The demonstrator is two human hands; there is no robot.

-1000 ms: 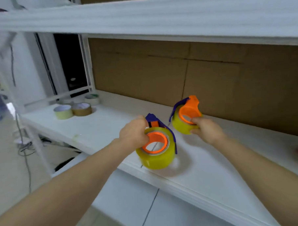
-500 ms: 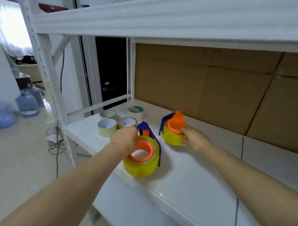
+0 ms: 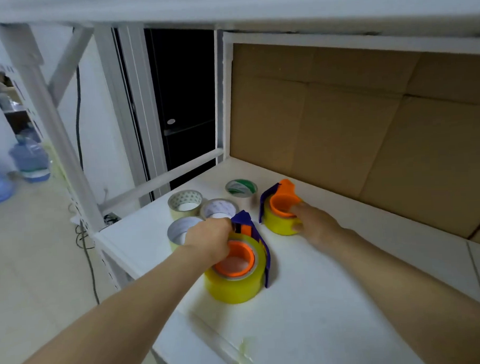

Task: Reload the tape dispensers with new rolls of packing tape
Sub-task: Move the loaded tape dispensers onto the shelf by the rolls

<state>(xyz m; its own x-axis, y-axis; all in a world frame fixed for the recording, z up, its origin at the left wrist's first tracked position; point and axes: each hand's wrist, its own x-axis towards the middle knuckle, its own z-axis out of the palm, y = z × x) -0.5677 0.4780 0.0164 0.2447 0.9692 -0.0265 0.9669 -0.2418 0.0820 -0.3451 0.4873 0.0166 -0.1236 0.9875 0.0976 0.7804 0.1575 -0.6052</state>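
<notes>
From the head camera, both dispensers lie on their sides on the white shelf (image 3: 335, 301) with their orange hubs pointing up, so each roll's axis stands roughly upright. The near dispenser (image 3: 237, 275), loaded with a fat yellow roll, lies just below and right of the left hand (image 3: 208, 242). That hand's fingers are curled over the rim by the purple frame. The far dispenser (image 3: 281, 210) sits just left of the right hand (image 3: 315, 222), whose fingers wrap the yellow roll's side and reach into the hub. Each hand has its own dispenser. The spare rolls (image 3: 185, 203) stand in a cluster just beyond the left hand, so that hand looks the nearer one for any pick from them.

A second ago both dispensers were held tilted, hubs facing the wearer, with the rolls well off to the left. Now they are down flat on the shelf, close beside those rolls.
</notes>
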